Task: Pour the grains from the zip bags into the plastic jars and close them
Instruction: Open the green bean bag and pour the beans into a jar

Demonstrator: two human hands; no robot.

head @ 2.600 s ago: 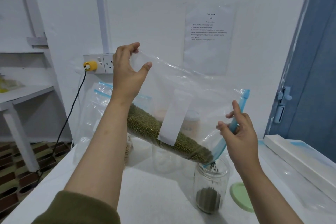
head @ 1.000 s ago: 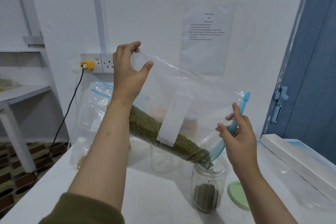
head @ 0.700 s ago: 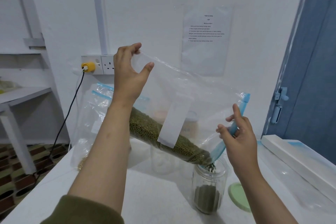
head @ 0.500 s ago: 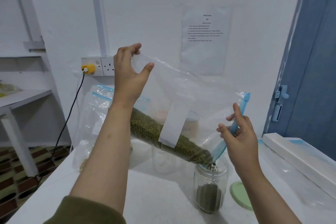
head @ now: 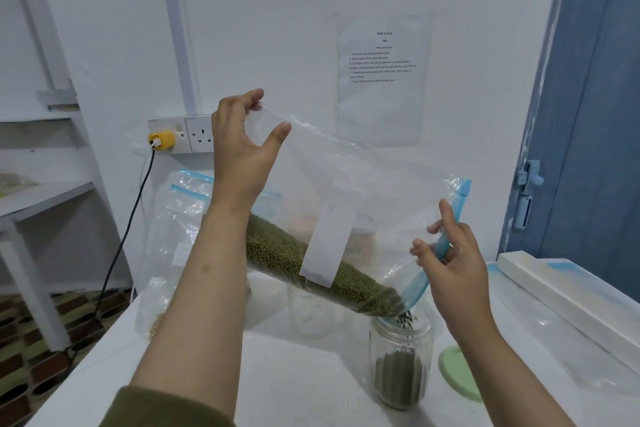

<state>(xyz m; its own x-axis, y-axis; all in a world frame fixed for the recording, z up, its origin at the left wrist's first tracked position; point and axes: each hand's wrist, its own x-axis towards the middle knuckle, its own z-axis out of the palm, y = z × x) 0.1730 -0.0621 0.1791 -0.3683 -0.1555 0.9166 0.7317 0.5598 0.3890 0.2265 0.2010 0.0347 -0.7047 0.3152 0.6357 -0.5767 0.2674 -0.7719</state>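
Bag (head: 363,191) tilted between hands: left hand (head: 242,156) pinches its raised corner, right hand (head: 450,263) grips blue zip edge above jar (head: 401,357).

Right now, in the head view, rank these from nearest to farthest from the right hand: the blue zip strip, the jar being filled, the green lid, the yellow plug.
1. Blue zip strip: held in the right hand itself.
2. Jar: just below and left of it; the green lid, below by the forearm, is too close to call.
3. Yellow plug: far left, on the wall.
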